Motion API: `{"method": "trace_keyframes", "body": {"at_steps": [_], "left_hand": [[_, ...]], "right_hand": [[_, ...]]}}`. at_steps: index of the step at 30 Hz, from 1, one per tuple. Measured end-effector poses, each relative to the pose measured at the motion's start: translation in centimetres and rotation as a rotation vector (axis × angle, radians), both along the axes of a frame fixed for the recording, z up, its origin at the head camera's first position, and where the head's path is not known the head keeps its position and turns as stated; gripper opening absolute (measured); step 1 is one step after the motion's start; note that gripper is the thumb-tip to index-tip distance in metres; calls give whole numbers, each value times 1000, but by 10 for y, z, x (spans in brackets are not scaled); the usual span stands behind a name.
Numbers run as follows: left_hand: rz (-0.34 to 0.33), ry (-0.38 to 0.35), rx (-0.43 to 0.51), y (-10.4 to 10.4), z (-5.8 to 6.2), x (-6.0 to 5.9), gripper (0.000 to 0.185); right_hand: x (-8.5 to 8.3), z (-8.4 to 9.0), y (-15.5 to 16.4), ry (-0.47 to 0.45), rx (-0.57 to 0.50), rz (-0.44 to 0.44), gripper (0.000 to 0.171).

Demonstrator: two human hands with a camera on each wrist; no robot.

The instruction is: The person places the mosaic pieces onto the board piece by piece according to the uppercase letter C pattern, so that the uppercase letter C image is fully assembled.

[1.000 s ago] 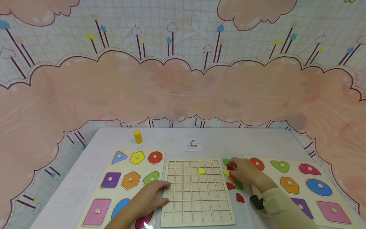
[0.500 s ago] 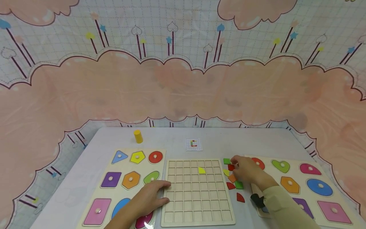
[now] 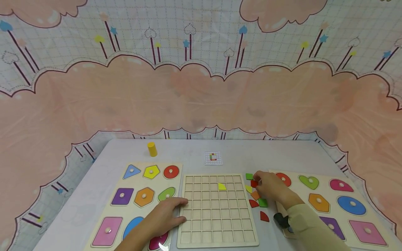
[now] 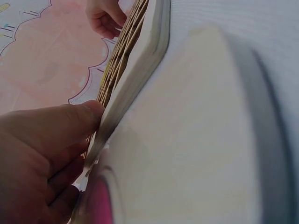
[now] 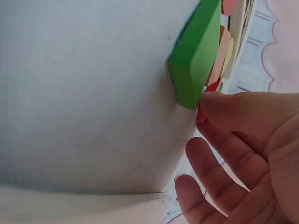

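Left hand (image 3: 164,219) flat, fingers straight, steadying left edge of grid board (image 3: 216,210). Right hand (image 3: 272,188) pinches red tile (image 3: 253,183) in loose pile right of board — likely light, stiff, thin, smooth wood; best taken by edges.

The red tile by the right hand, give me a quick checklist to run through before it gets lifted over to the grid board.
1. Right hand on the red tile: ok, thumb and fingers touch it; a firm pinch: cannot tell.
2. Green tile apart from the red one: not ok, it lies right against it by the thumb.
3. Grid board steadied: ok, left hand rests on its left edge, thumb against the rim.
4. Free cells on the board: ok, only one yellow tile sits in it.
5. Pattern card in sight: ok, it lies beyond the board; its detail is too small to read.
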State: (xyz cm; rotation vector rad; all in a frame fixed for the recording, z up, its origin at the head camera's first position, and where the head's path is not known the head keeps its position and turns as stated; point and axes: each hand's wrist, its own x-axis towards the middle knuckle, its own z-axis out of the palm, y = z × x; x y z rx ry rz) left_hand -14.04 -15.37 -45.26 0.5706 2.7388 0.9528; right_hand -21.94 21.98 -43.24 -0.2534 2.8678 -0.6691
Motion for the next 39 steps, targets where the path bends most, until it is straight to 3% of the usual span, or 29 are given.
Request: {"method": "trace_keyframes", "body": {"at_steps": [16,25,39], "left_hand": [[-5,2,9,-1,1,1,48],[-10,12,16,-1,-1,0,47],[-5,3,11,0,-1,-1,47]], "right_hand": [[6,7,-4,3,-36,-52,36],[14,20,-17,65,-105,48,31],[11,23,-43,76,-136,104,28]]}}
